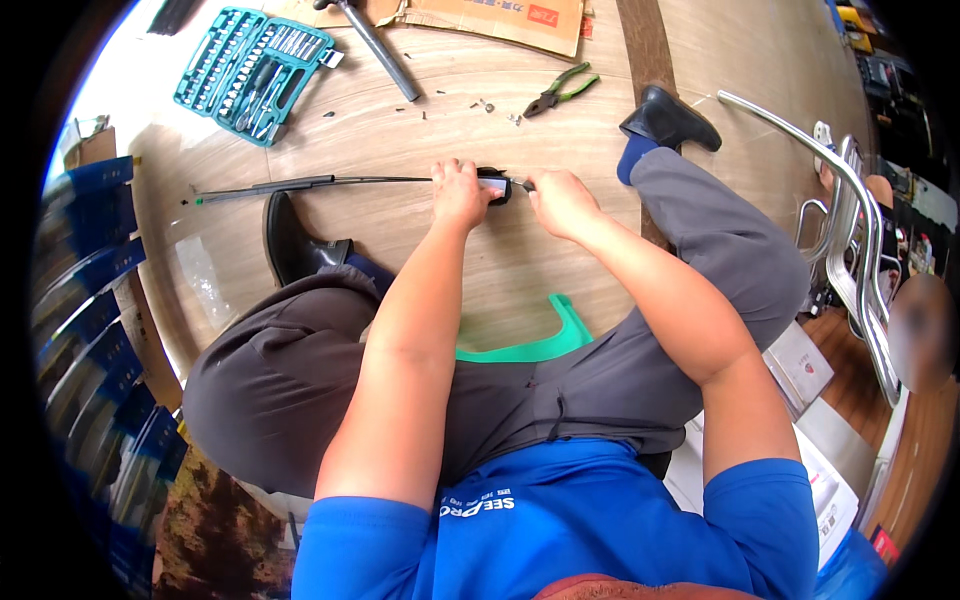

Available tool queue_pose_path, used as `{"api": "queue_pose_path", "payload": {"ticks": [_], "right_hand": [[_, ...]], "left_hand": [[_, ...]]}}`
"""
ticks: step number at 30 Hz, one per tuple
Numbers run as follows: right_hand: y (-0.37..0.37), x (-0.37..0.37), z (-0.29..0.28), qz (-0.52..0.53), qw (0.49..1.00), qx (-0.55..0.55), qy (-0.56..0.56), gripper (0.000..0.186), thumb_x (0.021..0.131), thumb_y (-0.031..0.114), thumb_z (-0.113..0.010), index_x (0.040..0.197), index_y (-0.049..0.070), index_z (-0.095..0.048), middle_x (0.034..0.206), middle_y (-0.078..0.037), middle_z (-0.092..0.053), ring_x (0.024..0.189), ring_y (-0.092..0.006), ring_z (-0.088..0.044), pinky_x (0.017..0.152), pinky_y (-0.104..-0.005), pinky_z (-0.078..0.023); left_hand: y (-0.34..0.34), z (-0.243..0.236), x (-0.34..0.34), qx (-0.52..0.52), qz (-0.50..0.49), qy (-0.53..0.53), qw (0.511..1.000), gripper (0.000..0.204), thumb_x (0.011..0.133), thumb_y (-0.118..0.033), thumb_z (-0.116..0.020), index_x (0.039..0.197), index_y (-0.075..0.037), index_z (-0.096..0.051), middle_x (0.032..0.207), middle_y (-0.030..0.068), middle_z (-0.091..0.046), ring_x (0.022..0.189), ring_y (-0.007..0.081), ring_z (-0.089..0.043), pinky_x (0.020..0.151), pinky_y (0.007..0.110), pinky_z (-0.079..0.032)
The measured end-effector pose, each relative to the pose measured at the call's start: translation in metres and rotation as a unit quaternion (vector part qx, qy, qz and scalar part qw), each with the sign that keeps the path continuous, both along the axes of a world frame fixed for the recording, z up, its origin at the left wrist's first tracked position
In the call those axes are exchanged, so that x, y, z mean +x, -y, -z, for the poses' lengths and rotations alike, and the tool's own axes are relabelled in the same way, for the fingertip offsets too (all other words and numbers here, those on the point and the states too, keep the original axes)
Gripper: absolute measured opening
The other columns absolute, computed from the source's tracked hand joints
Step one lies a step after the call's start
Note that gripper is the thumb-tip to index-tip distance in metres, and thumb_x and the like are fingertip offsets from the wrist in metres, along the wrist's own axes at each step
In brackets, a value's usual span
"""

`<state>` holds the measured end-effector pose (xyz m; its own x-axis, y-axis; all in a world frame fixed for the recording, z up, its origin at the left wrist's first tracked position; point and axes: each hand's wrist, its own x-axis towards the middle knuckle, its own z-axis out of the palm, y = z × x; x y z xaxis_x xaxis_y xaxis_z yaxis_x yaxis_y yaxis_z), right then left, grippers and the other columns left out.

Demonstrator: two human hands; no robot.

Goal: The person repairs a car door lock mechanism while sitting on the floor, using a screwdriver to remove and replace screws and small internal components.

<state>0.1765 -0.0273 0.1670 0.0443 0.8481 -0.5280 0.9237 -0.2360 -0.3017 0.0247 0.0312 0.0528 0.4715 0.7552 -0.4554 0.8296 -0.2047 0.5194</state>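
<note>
Flat on the floor between my legs lies a small black part with a pale face (pixel 494 184), joined to long thin black cables (pixel 370 180) running off to the left. My left hand (pixel 460 192) grips the part from its left side, thumb pressed along the pale face. From the right, my right hand (pixel 563 204) is closed round a small dark tool with a thin shaft (pixel 526 185), its tip pointing at the part's right end. Whether the tip touches cannot be made out. Most of the tool is hidden in my fingers.
Beyond my hands lie pliers with green handles (pixel 560 92), loose small screws (pixel 487 104), a hammer (pixel 378 52), an open teal socket set (pixel 262 75) and cardboard (pixel 490 18). A curved green plastic piece (pixel 545 347) sits near my lap. Bent metal tubing (pixel 850 190) stands right.
</note>
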Motion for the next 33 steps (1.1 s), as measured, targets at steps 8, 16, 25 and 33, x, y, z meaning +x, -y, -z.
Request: {"api": "queue_pose_path", "payload": {"ticks": [8,16,25,33], "right_hand": [[-0.008,-0.007,-0.008,0.029,0.999,-0.028,-0.005,0.021,0.087,0.011,-0.062,0.104,-0.001,-0.061,0.09,-0.022,-0.067,0.093,-0.0396,-0.065,0.081,-0.0464,-0.053],[-0.002,-0.001,-0.003,-0.045,0.998,0.031,0.007,0.016,0.088,0.01,-0.053,0.092,0.0,-0.065,0.088,-0.025,-0.067,0.087,-0.0396,-0.067,0.079,-0.0462,-0.054],[-0.014,-0.021,-0.016,0.379,0.894,-0.188,-0.147,0.026,0.092,0.021,-0.057,0.106,-0.001,-0.062,0.09,-0.024,-0.068,0.09,-0.0393,-0.066,0.081,-0.0471,-0.052],[-0.006,-0.006,-0.016,-0.073,0.997,-0.024,0.02,0.028,0.09,0.014,-0.059,0.112,-0.002,-0.059,0.096,-0.025,-0.066,0.093,-0.0406,-0.064,0.083,-0.0458,-0.051]], "left_hand": [[0.003,0.004,-0.006,0.028,0.019,-0.035,0.999,0.067,0.077,-0.047,-0.076,0.125,-0.004,-0.057,0.136,0.0176,-0.048,0.135,0.0411,-0.034,0.112,0.044,-0.031],[0.002,0.004,-0.005,0.024,0.001,-0.001,1.0,0.062,0.079,-0.044,-0.076,0.122,-0.003,-0.058,0.135,0.0202,-0.049,0.133,0.044,-0.034,0.111,0.048,-0.031],[-0.001,0.002,-0.008,-0.004,0.004,-0.049,0.999,0.067,0.077,-0.045,-0.077,0.126,-0.006,-0.056,0.141,0.0157,-0.044,0.14,0.0403,-0.028,0.111,0.047,-0.035],[-0.003,0.001,-0.007,-0.023,-0.007,-0.011,1.0,0.065,0.075,-0.043,-0.079,0.124,-0.005,-0.058,0.141,0.0178,-0.043,0.14,0.04,-0.029,0.111,0.049,-0.034]]}}
